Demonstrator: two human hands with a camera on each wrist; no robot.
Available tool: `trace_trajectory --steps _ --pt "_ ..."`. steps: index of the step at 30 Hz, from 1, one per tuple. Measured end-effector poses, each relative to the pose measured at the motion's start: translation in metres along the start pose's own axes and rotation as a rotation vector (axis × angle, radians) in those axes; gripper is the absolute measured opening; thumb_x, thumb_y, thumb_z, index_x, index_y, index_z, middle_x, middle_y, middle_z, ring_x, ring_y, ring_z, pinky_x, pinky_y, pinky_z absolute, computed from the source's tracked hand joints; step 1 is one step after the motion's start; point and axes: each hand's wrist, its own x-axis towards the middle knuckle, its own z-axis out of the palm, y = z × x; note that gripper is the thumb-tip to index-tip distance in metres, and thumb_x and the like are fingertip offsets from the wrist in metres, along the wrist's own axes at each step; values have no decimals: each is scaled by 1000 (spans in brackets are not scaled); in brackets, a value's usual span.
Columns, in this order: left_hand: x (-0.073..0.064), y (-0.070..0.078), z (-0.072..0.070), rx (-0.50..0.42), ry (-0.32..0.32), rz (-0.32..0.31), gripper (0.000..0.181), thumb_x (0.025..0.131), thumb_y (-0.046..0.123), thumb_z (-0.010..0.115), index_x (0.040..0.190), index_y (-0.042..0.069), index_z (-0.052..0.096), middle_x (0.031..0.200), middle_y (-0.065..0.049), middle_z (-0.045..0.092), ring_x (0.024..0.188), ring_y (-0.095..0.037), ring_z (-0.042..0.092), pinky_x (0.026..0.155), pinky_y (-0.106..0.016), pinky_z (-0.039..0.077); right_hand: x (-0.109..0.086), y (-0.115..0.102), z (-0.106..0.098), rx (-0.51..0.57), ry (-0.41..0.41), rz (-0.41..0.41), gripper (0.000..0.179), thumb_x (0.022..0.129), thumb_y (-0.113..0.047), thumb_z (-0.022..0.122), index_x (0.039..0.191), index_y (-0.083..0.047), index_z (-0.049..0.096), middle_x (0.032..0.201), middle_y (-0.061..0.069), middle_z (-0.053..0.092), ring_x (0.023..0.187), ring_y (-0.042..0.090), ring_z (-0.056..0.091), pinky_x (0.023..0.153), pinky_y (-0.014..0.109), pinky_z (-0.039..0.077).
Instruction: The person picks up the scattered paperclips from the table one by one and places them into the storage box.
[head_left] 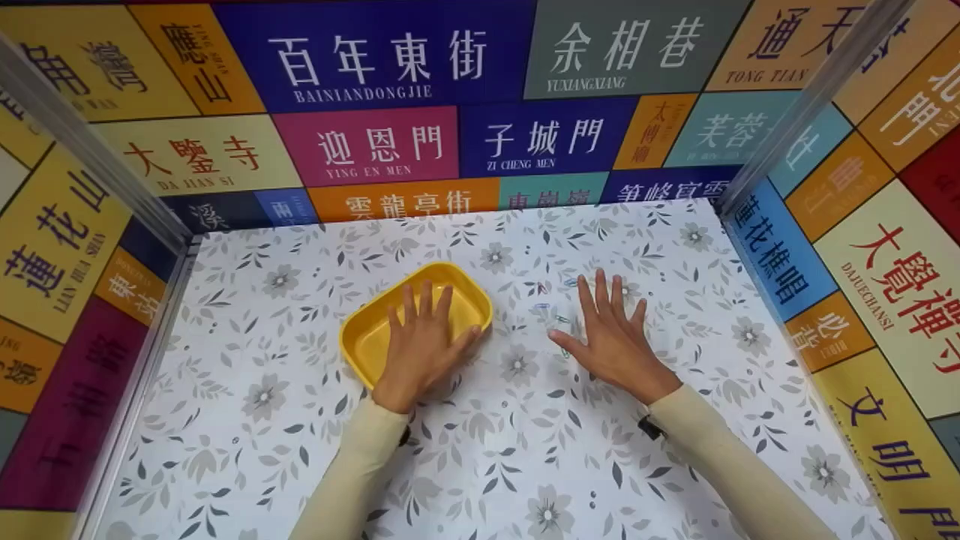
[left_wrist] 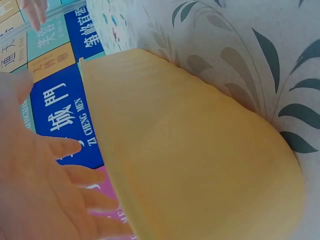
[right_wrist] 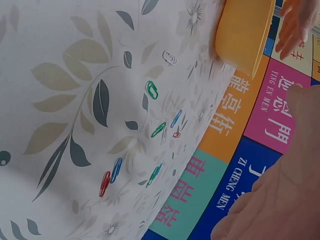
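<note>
My left hand hovers over a yellow plastic box, fingers spread, holding nothing. In the left wrist view the box's outer wall fills the middle, and the fingers are above its rim. To the right of the box, my right hand is held flat with fingers spread above the patterned surface, close to scattered paper clips. The right wrist view shows several clips lying apart or in loose pairs: a red clip, a blue clip, a green clip and a white clip. From the head, the right hand may cover some clips.
A white tabletop with grey flowers and leaves lies under everything. Colourful panels with Chinese lettering stand along the back and both sides. Clear upright edges mark the corners.
</note>
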Motion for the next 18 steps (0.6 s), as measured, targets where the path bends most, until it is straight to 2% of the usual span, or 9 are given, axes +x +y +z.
trace_trajectory --steps 2,4,7,10,12,15,18 --pt "1 0 0 -32 38 22 82 109 62 54 169 7 43 169 -27 44 155 -54 40 124 -73 37 -1 2 0 3 4 -4 110 104 -79 47 178 -16 -6 182 16 -19 166 43 -22 120 87 -15" --pt "1 -2 -1 -58 85 41 74 109 51 59 165 4 47 159 -27 55 143 -50 54 115 -66 50 0 2 0 6 5 -6 110 104 -79 47 178 -16 -5 182 17 -18 166 44 -21 120 87 -14" --pt "0 -4 -2 -106 158 55 65 109 38 64 160 0 52 147 -27 63 130 -46 63 104 -61 59 0 2 0 13 4 3 110 104 -80 47 178 -15 -2 182 20 -12 167 45 -17 121 87 -12" --pt "-2 -8 -3 -149 210 65 59 110 31 64 158 0 55 146 -26 64 128 -44 64 102 -59 60 1 2 -1 41 22 8 105 106 -73 52 178 -9 10 182 26 5 168 49 -1 127 83 -1" --pt "-4 -12 -5 -180 238 80 55 110 28 64 157 -1 56 146 -25 64 131 -43 63 107 -59 58 2 2 -1 67 55 0 96 108 -63 59 175 -4 23 178 30 24 165 51 18 130 78 13" --pt "-8 -18 -7 -231 264 90 52 111 26 63 156 1 57 150 -23 62 137 -40 61 115 -56 54 3 2 0 131 122 -17 78 109 -44 68 167 2 42 164 32 48 153 52 43 124 70 37" --pt "-12 -24 -9 -285 283 74 52 112 26 62 158 4 56 155 -22 58 142 -37 57 119 -53 51 4 3 0 199 173 -16 65 109 -33 70 160 3 53 155 29 57 145 50 52 118 67 47"
